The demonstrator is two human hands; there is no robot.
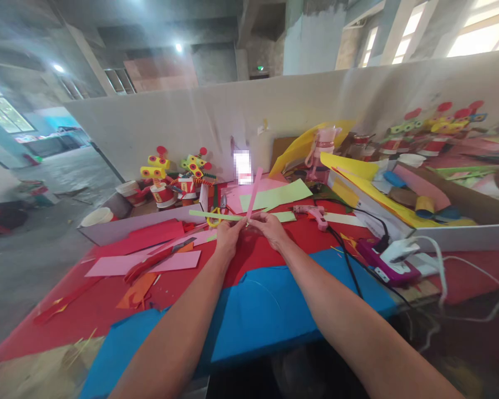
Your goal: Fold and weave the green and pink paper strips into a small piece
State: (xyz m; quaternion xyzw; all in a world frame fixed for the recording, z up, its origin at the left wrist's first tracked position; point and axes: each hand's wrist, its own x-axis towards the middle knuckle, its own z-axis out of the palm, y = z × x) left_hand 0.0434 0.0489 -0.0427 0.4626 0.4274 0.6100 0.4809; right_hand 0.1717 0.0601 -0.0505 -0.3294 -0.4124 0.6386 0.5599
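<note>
Both hands come together over the red table cover, fingertips pinched close to each other. My left hand [228,234] grips a light green paper strip [208,214], whose free end points left. A pink paper strip [255,191] rises from the same spot, where my right hand [271,228] pinches it. The two strips cross at about a right angle between my fingertips; whether they are glued there I cannot tell. Just beyond lie a light green paper sheet [280,195] and yellow-handled scissors [213,217]. A pink glue gun [311,215] rests right of my right hand.
Red-handled scissors [149,261] lie on pink paper [108,266] at left. Paper-cup figures [163,191] stand in a box at back left. A white box [370,216] of coloured paper and a purple power strip [386,263] with cables occupy the right. Blue sheeting [266,310] covers the front edge.
</note>
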